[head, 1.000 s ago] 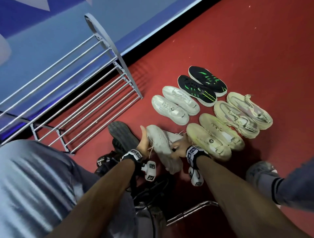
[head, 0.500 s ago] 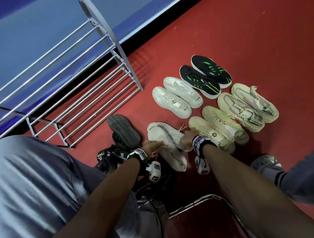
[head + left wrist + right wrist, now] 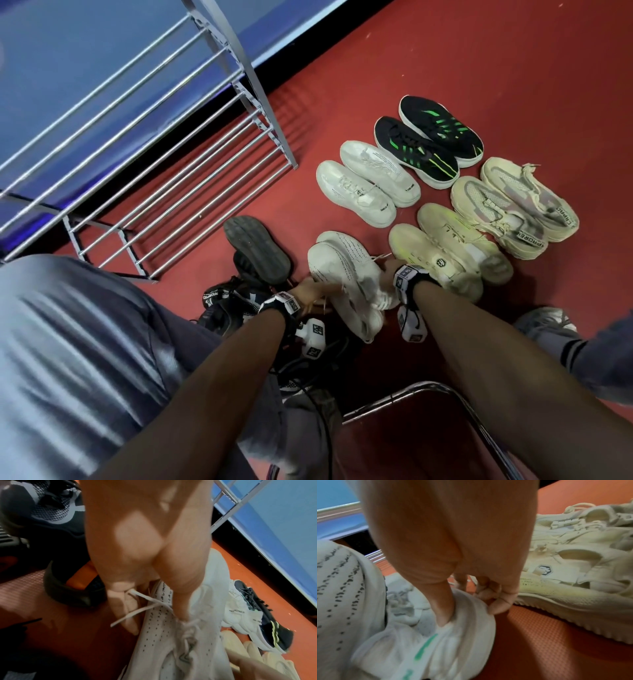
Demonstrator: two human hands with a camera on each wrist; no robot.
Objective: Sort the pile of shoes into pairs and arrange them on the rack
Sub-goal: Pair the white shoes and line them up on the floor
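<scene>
Two white knit shoes with dark speckled lines lie together on the red floor in the head view, one (image 3: 337, 284) close beside the other (image 3: 352, 248). My left hand (image 3: 310, 291) pinches the nearer shoe (image 3: 163, 642) at its laces, thumb on top and fingers along the side (image 3: 154, 615). My right hand (image 3: 388, 270) grips the heel of the other white shoe (image 3: 440, 642), thumb hooked inside the collar and fingers curled outside (image 3: 467, 612). The metal rack (image 3: 178, 144) stands at the upper left with bare bars.
Paired shoes stand in rows on the floor: white (image 3: 366, 185), black with green stripes (image 3: 428, 140), cream (image 3: 448, 250), beige and grey (image 3: 513, 205). Dark shoes (image 3: 257, 253) lie heaped by my left wrist. A chair frame (image 3: 428, 390) and a foot in a grey shoe (image 3: 544, 322) are near.
Both hands have brought the two white speckled shoes down and together, from tilted to side by side on the floor. The paired shoes have not moved.
</scene>
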